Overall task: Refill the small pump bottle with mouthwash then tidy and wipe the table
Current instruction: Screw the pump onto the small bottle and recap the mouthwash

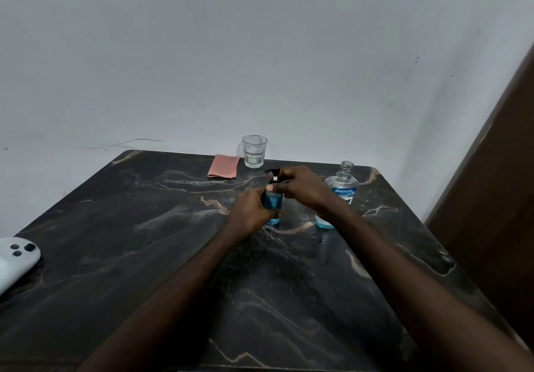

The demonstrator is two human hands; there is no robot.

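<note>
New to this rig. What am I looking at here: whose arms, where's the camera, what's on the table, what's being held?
There is no robot here: the two bare arms belong to a person. The single picture comes from a wide-angle camera worn on their head, looking forward and down.

On the dark marble-patterned table the left hand grips the body of a small blue-filled pump bottle, while the right hand is at its black pump top, seemingly screwing it on.

To the right stands a large clear mouthwash bottle, uncapped, with only a little blue liquid at the bottom. Behind are an empty-looking clear drinking glass and a folded pink cloth. A white device lies at the left edge.
</note>
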